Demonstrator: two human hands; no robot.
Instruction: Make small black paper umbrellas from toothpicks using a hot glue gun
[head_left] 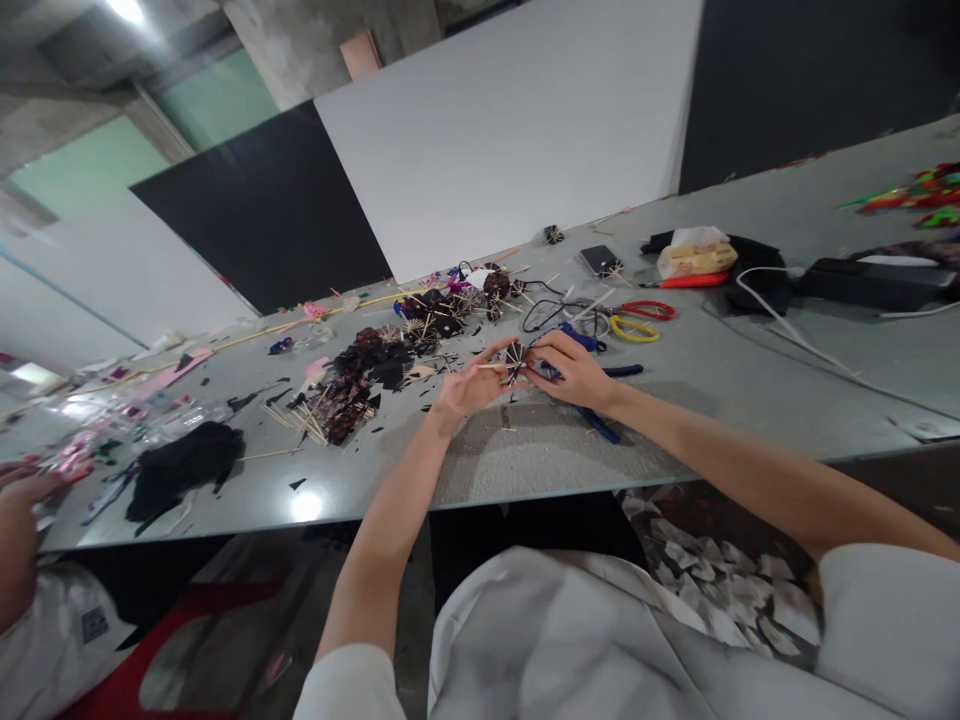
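Between my two hands is a small black piece with pale ribs fanning out like a tiny parasol [514, 356]; a thin light stick runs from it to the left. My left hand [469, 388] grips it from the left, thumb and fingers around the stick side. From the right, the fingers of my right hand [566, 370] pinch its edge; whether they hold some smaller part is hidden. Blue-handled pliers [600, 425] lie under and beside my right hand. Just beyond are scissors with red handles [649, 310] and others with yellow handles [634, 328].
Left of my hands lie a heap of dark scraps [349, 385] and loose wooden sticks [304, 418]. Similar ribbed pieces [427, 310] cluster behind. A tissue pack [697, 255] and white cable [787, 320] lie right. A co-worker's hand [34, 485] is at far left, near black cloth [184, 465].
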